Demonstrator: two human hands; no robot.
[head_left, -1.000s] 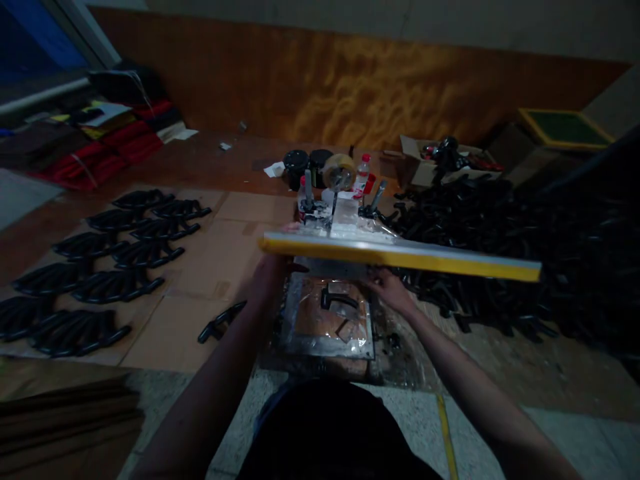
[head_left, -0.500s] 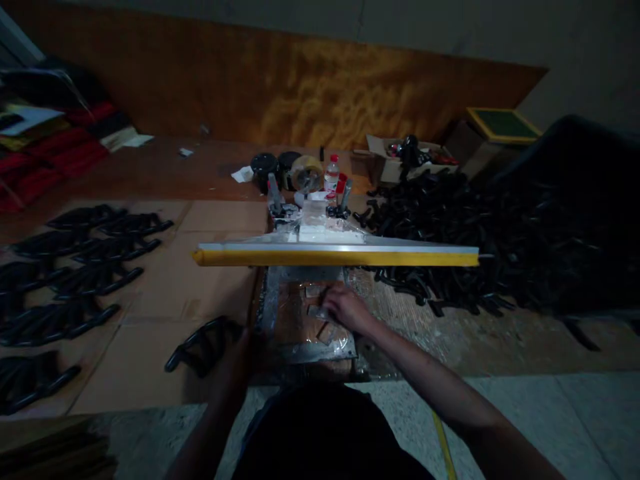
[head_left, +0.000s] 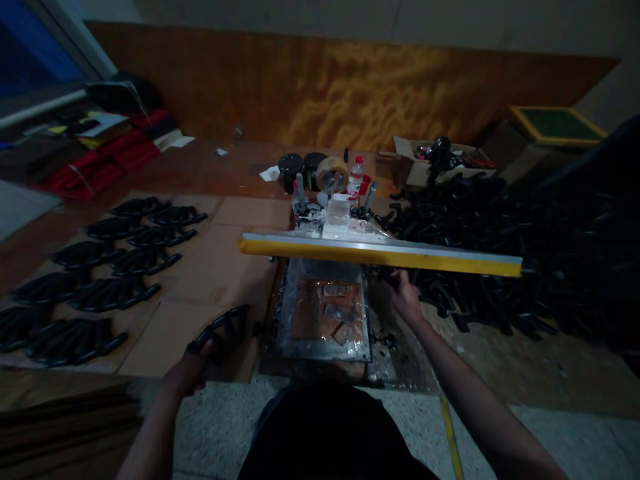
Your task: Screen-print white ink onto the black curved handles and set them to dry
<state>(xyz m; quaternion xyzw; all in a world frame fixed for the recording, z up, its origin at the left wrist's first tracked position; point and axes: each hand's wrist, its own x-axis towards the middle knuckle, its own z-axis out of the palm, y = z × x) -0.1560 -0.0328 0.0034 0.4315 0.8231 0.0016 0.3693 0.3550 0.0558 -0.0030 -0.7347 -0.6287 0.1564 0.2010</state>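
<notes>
My left hand (head_left: 193,370) is at the near edge of the cardboard, its fingers closed on the end of a group of black curved handle-like pieces (head_left: 227,333). To the right of the metal plate, my right hand (head_left: 406,297) reaches under the yellow-edged frame (head_left: 380,255). Its fingers are bent against a dark piece (head_left: 386,273) beside the pile, partly hidden by the frame. Between my hands lies the flat jig (head_left: 285,340), with several small blocks (head_left: 340,312) on its brown, film-covered middle.
Fanned rows of black pieces (head_left: 115,287) cover the cardboard (head_left: 195,273) at left. A large heap of black pieces (head_left: 475,233) fills the right. Behind the frame stand a tape roll (head_left: 332,175), a bottle (head_left: 355,177) and an open carton (head_left: 417,175).
My right hand has left the small blocks on the jig and moved right to the heap's edge. My left hand has moved left onto the group of black pieces. The view has shifted left.
</notes>
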